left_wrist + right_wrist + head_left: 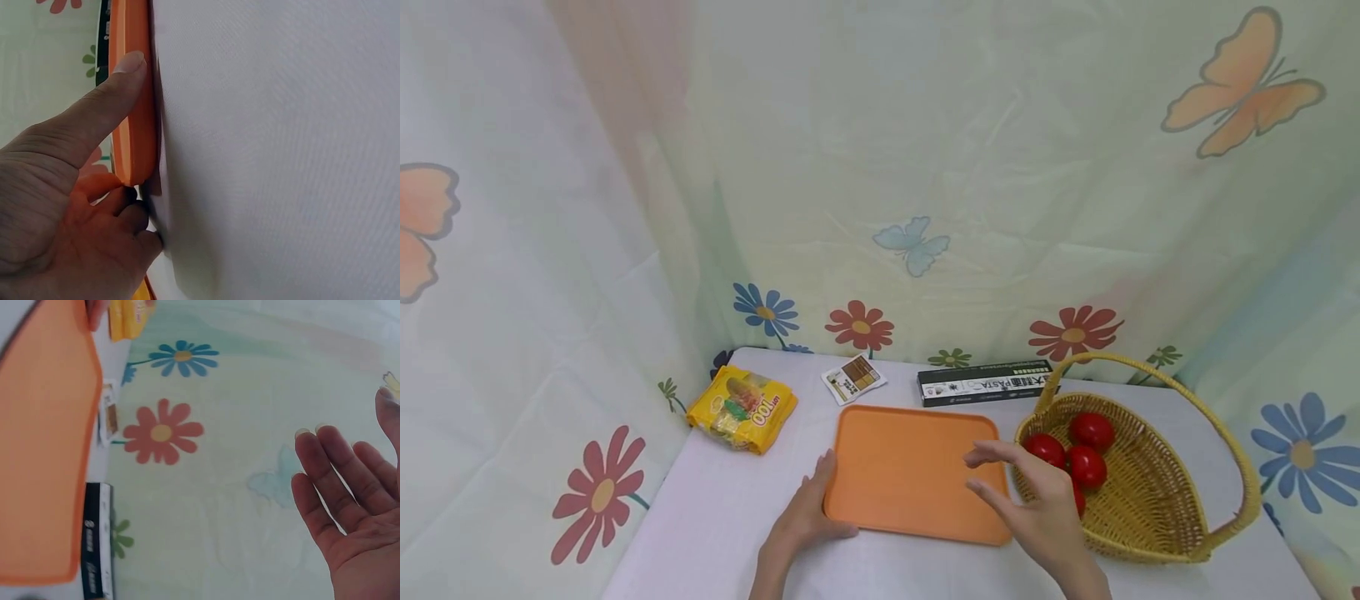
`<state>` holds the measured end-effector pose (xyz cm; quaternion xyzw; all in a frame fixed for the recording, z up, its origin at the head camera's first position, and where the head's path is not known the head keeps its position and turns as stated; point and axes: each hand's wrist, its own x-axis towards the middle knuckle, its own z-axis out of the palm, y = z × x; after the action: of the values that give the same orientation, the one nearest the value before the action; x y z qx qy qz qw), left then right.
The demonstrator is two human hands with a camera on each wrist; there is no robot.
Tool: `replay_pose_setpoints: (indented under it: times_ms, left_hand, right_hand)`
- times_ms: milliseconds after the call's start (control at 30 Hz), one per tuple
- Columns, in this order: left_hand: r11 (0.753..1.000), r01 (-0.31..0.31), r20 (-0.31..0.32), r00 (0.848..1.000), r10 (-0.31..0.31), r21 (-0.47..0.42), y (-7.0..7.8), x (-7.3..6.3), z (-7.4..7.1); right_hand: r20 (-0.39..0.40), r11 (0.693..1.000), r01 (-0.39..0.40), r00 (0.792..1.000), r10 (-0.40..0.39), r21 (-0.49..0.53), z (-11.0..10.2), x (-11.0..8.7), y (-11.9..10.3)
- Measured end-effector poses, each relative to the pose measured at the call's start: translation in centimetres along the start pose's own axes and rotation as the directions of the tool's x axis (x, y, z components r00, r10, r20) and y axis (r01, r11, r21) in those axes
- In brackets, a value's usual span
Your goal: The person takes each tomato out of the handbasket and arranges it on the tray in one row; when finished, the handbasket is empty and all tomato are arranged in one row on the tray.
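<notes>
An orange tray (pixel 917 475) lies in the middle of the table. My left hand (pixel 805 512) holds its near left corner: in the left wrist view the thumb (pixel 112 94) rests along the tray's edge (pixel 134 137), and the other fingers bend around the corner. Over the tray's right side is my right hand (pixel 1033 504), with nothing in it; the right wrist view shows its fingers (pixel 340 475) spread and relaxed. Just right of that hand stands a wicker basket (pixel 1142 500) with several red, tomato-like items (pixel 1092 431) inside.
A yellow packet (pixel 742 408) lies at the back left. Behind the tray are a small white-and-brown sachet (pixel 853 377) and a long dark pasta box (pixel 985 383). The basket's tall handle (pixel 1195 404) arches over it. A flowered curtain (pixel 880 167) surrounds the white table.
</notes>
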<state>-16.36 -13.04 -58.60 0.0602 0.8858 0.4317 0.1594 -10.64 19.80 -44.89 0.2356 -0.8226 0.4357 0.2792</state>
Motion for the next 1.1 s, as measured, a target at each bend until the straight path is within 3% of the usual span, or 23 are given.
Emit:
replay_pose_setpoints:
  times_ms: [133, 333, 633, 900, 1100]
  left_hand:
    - [1.0, -0.007, -0.003, 1.0, 0.007, 0.0, -0.1, -0.1, 0.0]
    - [0.999, 0.032, -0.005, 0.999, -0.032, -0.006, 0.0, -0.2, -0.2]
    - [0.999, 0.049, -0.002, 0.999, -0.049, -0.017, -0.3, -0.2, -0.1]
    - [0.998, 0.06, 0.007, 0.998, -0.06, -0.021, -0.3, -0.2, 0.0]
    - [0.999, 0.045, 0.009, 0.999, -0.045, -0.018, -0.1, -0.2, 0.0]
  right_hand:
    - [-0.003, 1.0, 0.001, 1.0, -0.001, -0.025, -1.6, 0.5, -0.2]
    - [-0.028, 0.997, -0.009, 1.0, 0.007, -0.08, -3.7, 1.1, 0.4]
    - [-0.028, 0.979, -0.144, 0.99, 0.141, -0.146, -6.8, 1.6, 2.6]
    - [-0.031, 0.927, -0.32, 0.947, 0.321, -0.194, -7.4, 1.1, 6.8]
    - [-0.016, 0.876, -0.406, 0.909, 0.417, -0.26, -7.7, 0.6, 9.8]
